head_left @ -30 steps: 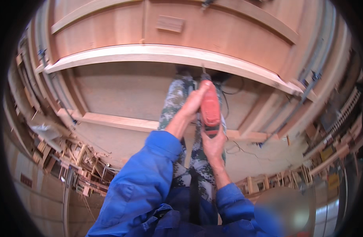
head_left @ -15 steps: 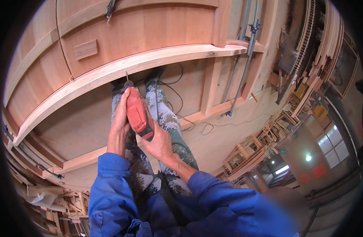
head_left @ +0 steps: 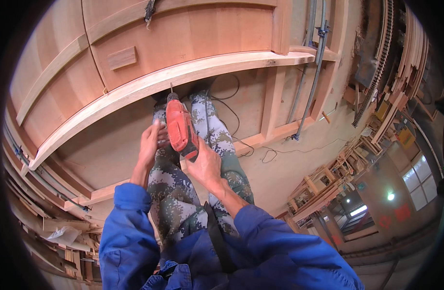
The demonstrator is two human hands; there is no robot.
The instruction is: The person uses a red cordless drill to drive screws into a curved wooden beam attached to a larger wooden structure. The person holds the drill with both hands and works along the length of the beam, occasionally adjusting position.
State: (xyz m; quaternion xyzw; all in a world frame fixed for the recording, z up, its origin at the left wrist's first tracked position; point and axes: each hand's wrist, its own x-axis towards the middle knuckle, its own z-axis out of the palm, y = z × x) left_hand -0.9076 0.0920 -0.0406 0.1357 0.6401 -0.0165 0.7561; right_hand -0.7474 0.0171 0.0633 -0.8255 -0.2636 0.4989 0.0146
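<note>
Fingers wrapped around the rear of a red power drill, a worker's right hand has a closed grip on the tool, while the left hand, its fingers loosely parted and holding nothing that shows, hangs just beside the drill's body; whether it touches the casing cannot be told. Blue sleeves are turned back at the forearms, above legs in camouflage trousers. Between the hands and the woodwork, the drill points away from the worker, its thin bit at the near edge of a long pale wooden rail; contact between tip and timber cannot be made out. No finished hole is visible by the bit, so drilling at that spot appears, as far as one can judge, not yet done, and how much remains along the rail is unclear. Beyond, the rail borders a broad wooden panel with a small wood block lying on its face. Rail, panel and framing sit together, suggesting that the main assembly is largely in place, while a metal bar clamp at the right end implies the work is not yet ready to be released. Farther off, timber pieces lie heaped before a pale window.
</note>
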